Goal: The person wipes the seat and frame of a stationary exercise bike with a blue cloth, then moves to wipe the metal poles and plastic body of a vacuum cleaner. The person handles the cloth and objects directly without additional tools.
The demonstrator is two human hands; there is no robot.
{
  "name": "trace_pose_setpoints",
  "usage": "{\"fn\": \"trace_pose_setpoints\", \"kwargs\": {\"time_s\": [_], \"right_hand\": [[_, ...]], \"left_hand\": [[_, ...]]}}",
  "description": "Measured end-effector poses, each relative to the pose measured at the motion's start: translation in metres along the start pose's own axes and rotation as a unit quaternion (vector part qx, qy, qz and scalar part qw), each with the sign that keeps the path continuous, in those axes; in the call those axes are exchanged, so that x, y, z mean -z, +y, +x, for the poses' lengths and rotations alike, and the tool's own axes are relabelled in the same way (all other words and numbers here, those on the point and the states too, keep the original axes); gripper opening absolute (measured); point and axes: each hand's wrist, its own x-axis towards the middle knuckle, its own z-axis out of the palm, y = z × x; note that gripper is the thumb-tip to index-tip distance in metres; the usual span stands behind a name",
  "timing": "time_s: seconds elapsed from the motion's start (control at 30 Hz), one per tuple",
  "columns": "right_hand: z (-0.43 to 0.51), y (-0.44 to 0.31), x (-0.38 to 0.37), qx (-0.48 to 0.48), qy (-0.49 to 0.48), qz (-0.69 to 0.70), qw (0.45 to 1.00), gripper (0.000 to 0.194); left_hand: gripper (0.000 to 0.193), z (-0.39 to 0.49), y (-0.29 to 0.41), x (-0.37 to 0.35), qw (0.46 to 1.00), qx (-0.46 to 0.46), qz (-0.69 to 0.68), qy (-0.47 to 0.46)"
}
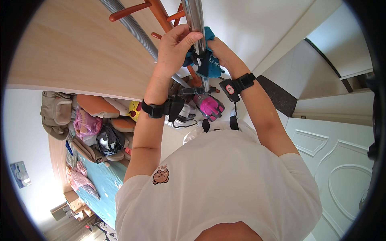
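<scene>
A chrome vacuum-cleaner tube [195,15] runs down in front of me to a dark floor head [197,90]. My left hand [177,45] grips this tube, its thumb lying along the metal. Just below and to the right, my right hand [222,54] holds a teal cloth [214,67] that is wrapped partly around the tube and bears white lettering. The cloth hides part of the tube, and some of my right fingers are behind it. Beneath the hands, a pink and dark vacuum cleaner body [209,107] rests on the floor near my feet.
A grey corrugated hose [132,27] and an orange coat stand [158,13] with pegs are close beside my left hand. Wooden panelling [75,45] rises at left. Bags and cushions [98,104] are piled by a blue bed [102,183]. A white panelled door [334,159] is at right.
</scene>
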Motion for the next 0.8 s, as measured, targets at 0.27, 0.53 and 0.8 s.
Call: {"fn": "trace_pose_setpoints", "kwargs": {"time_s": [0.27,0.53,0.8], "right_hand": [[-0.051,0.021,0.005,0.072,0.010,0.001,0.997,0.039],[-0.047,0.014,-0.054,0.232,0.250,-0.237,0.909,0.043],[-0.042,0.013,-0.025,0.292,0.085,-0.194,0.933,0.037]], "left_hand": [[0.033,0.003,-0.009,0.000,1.000,-0.012,0.000,0.007],[0.035,0.001,-0.002,-0.002,1.000,-0.006,0.016,0.006],[0.035,-0.003,-0.002,0.001,0.999,0.000,0.041,0.012]]}}
